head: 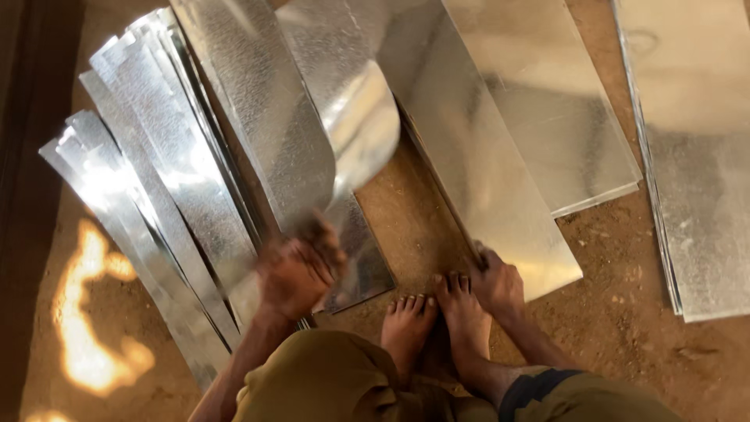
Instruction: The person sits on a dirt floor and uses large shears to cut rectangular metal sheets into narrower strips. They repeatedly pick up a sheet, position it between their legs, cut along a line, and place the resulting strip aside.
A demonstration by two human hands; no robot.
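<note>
I squat on a dirt floor with both bare feet [437, 312] in view. My left hand [298, 270], blurred by motion, grips the near end of a long shiny metal strip [273, 109] that is lifted and bowed upward. My right hand [494, 283] rests on the near corner of a flat stack of galvanised metal sheets [476, 156], its fingers at the stack's edge. Whether the right hand grips the sheet or only presses on it is unclear.
Several narrow metal strips [148, 203] lie fanned on the ground at the left. More flat sheets [562, 117] lie behind the stack, and a further pile [695, 156] sits at the right. Brown dirt floor [617, 312] surrounds them, with a sun patch [90, 312] at lower left.
</note>
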